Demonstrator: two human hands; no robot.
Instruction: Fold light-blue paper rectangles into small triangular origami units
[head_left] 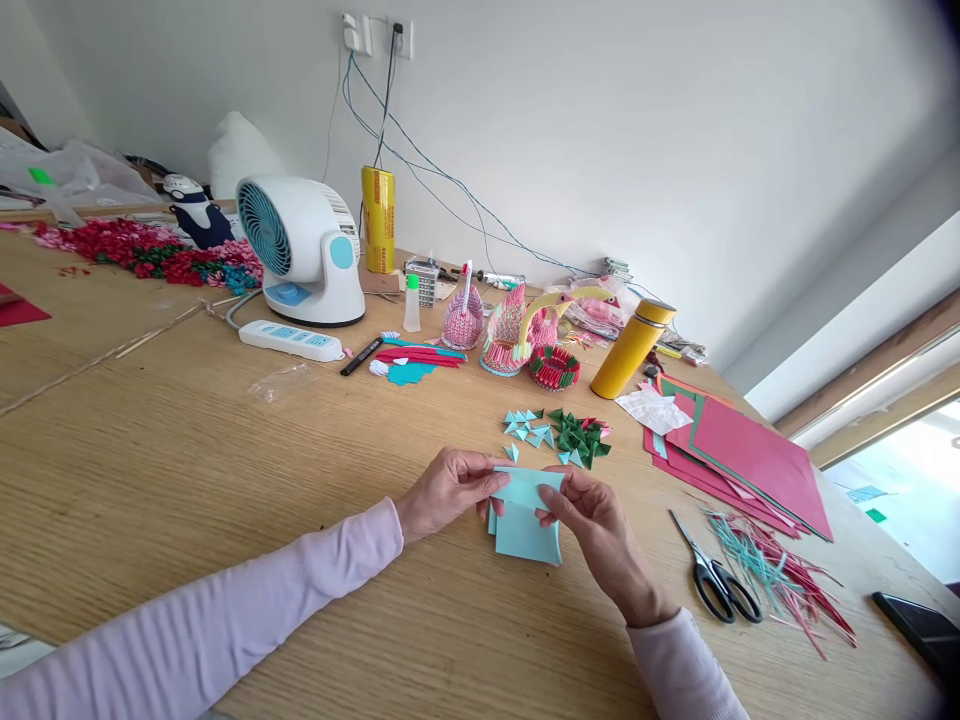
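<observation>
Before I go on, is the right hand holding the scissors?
No, the scissors lie on the table, while the right hand holds light blue paper.

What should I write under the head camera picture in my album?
Left hand and right hand hold light-blue paper near little green triangles, with scissors on the table.

Left fingers (480,462) pinched; right fingers (559,502) likewise; forearms (300,577) angled inward.
</observation>
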